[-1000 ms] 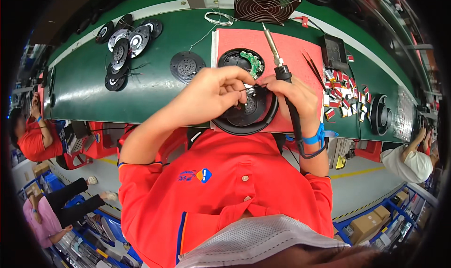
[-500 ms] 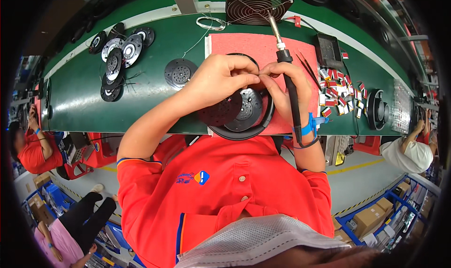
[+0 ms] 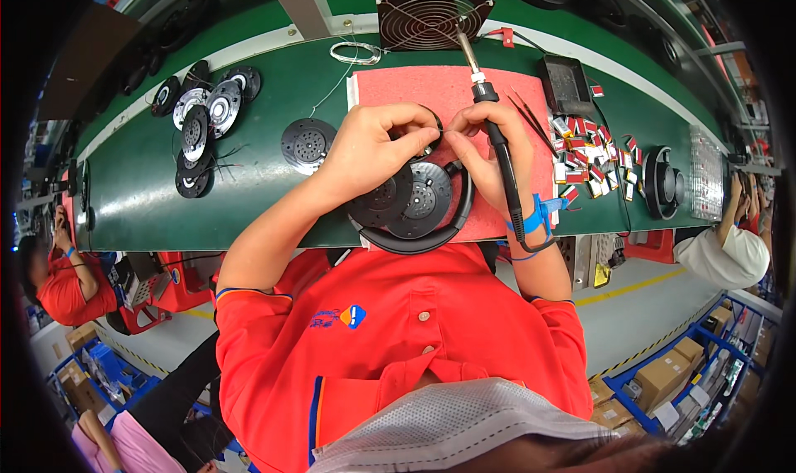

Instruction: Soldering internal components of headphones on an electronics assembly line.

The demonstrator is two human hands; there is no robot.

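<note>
My right hand [image 3: 491,150] holds a soldering iron [image 3: 502,154] across its fingers, the metal tip pointing away toward the fan. Its thumb and index finger are pinched together, close to the fingertips of my left hand [image 3: 383,141]. The left thumb and fingers are also pinched; whatever they grip is too small to make out. Beneath both hands lies a black headphone [image 3: 421,245], its curved headband nearest me. Two round, perforated ear-cup discs [image 3: 427,198] overlap inside the band, and a dark round part behind the left fingertips is mostly hidden.
A pink mat [image 3: 390,83] underlies the work. Behind it stand a fan [image 3: 431,21] and a coil of thin wire [image 3: 355,53]. Speaker discs [image 3: 196,133] lie left, another disc [image 3: 307,144] nearer. Right are tweezers [image 3: 535,118], a black tray [image 3: 568,83] and several small battery packs [image 3: 593,154].
My fingertips, which met before, are now slightly apart. The left hand has shifted a little off the discs, uncovering more of them. The whole view has moved slightly.
</note>
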